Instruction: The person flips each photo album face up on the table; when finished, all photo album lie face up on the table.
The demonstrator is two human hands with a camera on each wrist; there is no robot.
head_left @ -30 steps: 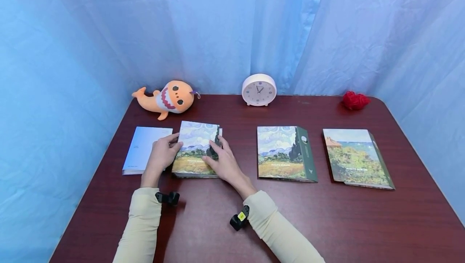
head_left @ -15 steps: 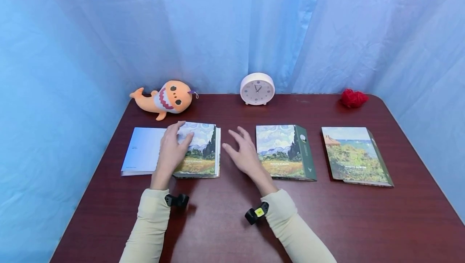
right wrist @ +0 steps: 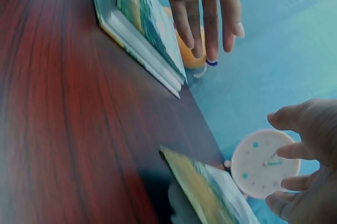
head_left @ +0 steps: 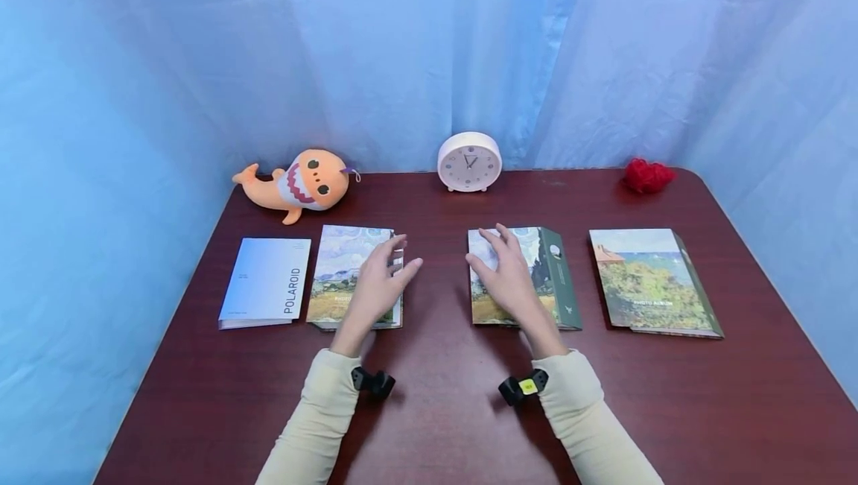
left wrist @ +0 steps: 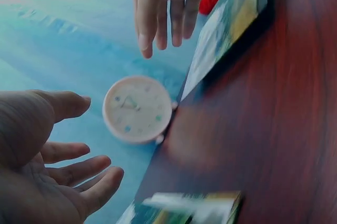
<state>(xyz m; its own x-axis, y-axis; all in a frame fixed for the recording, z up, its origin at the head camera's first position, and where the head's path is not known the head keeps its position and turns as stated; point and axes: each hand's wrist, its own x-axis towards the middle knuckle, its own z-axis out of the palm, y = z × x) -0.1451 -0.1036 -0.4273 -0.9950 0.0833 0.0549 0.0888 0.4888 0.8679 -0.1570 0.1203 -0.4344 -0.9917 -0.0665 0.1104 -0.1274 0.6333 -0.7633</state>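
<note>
Both w/ fingers apart, L hand (head_left: 378, 284) near rect. album (head_left: 338, 269), R hand (head_left: 511, 280) near green-spined album (head_left: 561, 276) (both painterly).

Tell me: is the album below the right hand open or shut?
Shut: the album lies flat, printed cover face up, green spine alongside, nothing spread.

Soft shadows cross the brightly lit table (head_left: 439, 366).

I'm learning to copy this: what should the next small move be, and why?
Probably lower the right hand and grip the album beneath it: the hand hovers there, its fingers relaxed and clear of the album, holding nothing, and the left hand is free to help.
</note>
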